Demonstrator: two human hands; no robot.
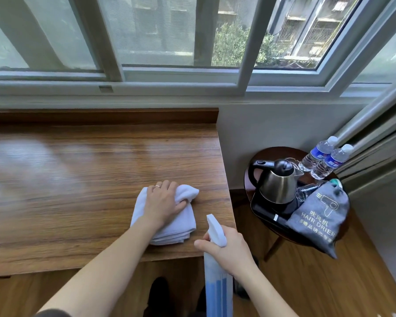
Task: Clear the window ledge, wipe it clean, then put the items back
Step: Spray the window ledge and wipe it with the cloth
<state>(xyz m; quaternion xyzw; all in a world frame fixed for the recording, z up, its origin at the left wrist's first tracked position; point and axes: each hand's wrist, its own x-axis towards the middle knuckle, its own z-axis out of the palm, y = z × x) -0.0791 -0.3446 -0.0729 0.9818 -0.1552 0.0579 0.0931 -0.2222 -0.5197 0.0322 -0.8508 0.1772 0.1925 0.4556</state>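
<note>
A wide wooden ledge (78, 170) runs under the window. On its right end lies a folded white cloth (169, 227), and my left hand (164, 202) lies on top of it with the fingers gathered into the fabric. My right hand (229, 250) grips a white and blue spray bottle (217, 282) just off the ledge's front right corner, its nozzle pointing toward the ledge. A steel kettle (277, 184), two water bottles (322, 157) and a grey hair-drier bag (318, 218) stand on a small round side table (261, 156) to the right.
The window frame (169, 81) and grey wall rise behind the ledge. A curtain (380, 133) hangs at the far right, close to the side table. Wooden floor (306, 282) lies below, with my dark shoes (158, 294) under the ledge's edge.
</note>
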